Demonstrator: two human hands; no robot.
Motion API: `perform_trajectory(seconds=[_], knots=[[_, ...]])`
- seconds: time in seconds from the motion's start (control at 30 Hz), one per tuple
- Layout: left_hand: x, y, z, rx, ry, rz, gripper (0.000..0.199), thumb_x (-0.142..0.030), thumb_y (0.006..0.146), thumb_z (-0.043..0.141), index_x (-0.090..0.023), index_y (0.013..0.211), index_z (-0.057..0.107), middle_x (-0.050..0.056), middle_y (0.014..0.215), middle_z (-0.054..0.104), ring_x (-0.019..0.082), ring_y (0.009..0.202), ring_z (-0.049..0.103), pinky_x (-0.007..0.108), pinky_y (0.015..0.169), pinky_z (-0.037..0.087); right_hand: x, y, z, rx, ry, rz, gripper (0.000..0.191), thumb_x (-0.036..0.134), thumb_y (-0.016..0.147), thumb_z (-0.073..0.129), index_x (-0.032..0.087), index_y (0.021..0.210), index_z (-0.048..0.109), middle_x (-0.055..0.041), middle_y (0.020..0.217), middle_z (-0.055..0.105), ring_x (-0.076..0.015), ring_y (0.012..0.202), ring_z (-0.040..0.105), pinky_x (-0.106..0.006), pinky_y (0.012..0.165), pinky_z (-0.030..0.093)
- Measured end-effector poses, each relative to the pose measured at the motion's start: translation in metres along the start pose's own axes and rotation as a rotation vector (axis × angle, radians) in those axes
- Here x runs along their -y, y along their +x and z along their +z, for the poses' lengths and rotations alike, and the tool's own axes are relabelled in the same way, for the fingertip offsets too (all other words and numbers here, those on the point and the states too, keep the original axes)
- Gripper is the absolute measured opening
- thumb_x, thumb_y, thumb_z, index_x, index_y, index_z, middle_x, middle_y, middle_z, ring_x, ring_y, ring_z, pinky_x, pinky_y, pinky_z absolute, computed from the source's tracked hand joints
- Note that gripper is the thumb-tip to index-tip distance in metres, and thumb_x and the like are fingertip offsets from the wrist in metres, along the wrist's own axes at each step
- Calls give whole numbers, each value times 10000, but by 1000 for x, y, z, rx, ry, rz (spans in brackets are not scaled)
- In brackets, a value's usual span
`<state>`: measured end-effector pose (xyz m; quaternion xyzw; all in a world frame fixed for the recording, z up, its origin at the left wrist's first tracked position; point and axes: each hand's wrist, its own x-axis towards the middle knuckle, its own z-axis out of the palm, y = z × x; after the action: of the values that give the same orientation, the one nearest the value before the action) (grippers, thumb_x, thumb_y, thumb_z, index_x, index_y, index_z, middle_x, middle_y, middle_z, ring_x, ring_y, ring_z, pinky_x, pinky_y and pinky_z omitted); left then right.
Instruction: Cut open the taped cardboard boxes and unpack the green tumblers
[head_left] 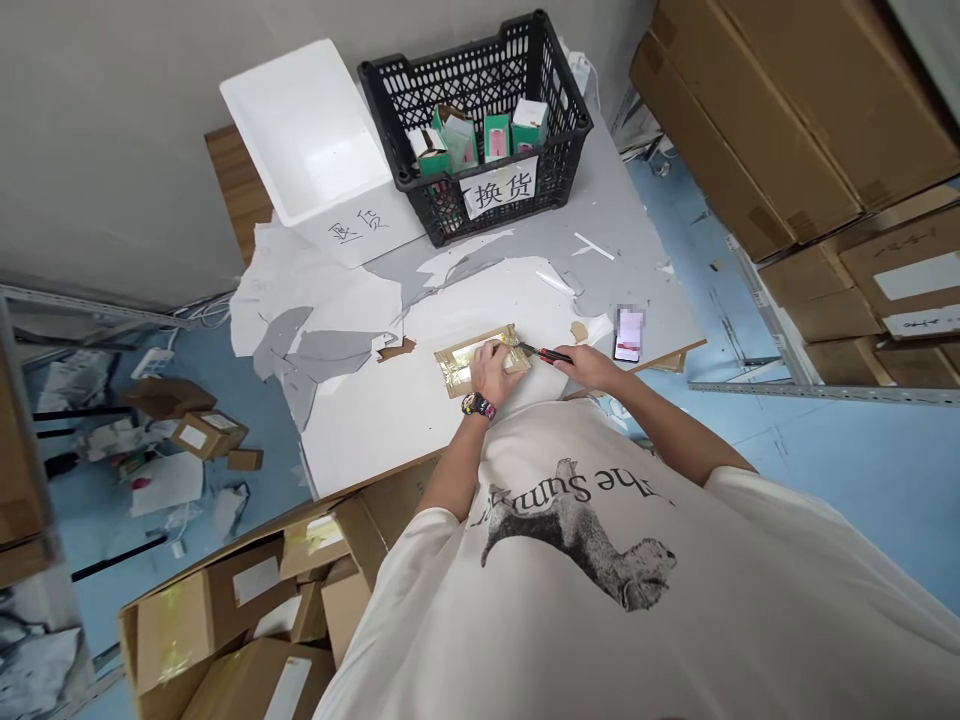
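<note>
Head view, left hand (489, 372) on parcel (454, 370), basket (442, 207) labelled 换货

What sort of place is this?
Likely a storeroom handling returned parcels: a black plastic crate labelled 换货 (exchange), a taped cardboard parcel on the worktable, and stacked cardboard boxes.

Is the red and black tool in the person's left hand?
No, the right hand holds the tool; the left hand is on the package.
</note>
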<state>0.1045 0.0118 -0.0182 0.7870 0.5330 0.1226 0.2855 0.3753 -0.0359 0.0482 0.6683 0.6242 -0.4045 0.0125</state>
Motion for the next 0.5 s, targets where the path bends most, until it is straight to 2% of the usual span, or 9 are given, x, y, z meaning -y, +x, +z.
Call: perform_trajectory(seconds=[0.23,0.5], knots=[[8,6,3,-24,-52,33,527,-418,842,1050,-259,1292,826,159,1457,742,431,1304,664,549,1106,527,15,4,-6,27,-36,8,277,354,1188,611,222,1303,827,-98,1129,867,-248,949,736,-283,724,394],[4,2,3,-1,-43,27,507,-417,863,1041,-262,1293,822,163,1369,766,426,1273,672,557,1120,500,9,11,-12,89,28,-56,282,356,1152,628,201,1259,837,-90,1063,843,-240,919,715,-285,754,430]])
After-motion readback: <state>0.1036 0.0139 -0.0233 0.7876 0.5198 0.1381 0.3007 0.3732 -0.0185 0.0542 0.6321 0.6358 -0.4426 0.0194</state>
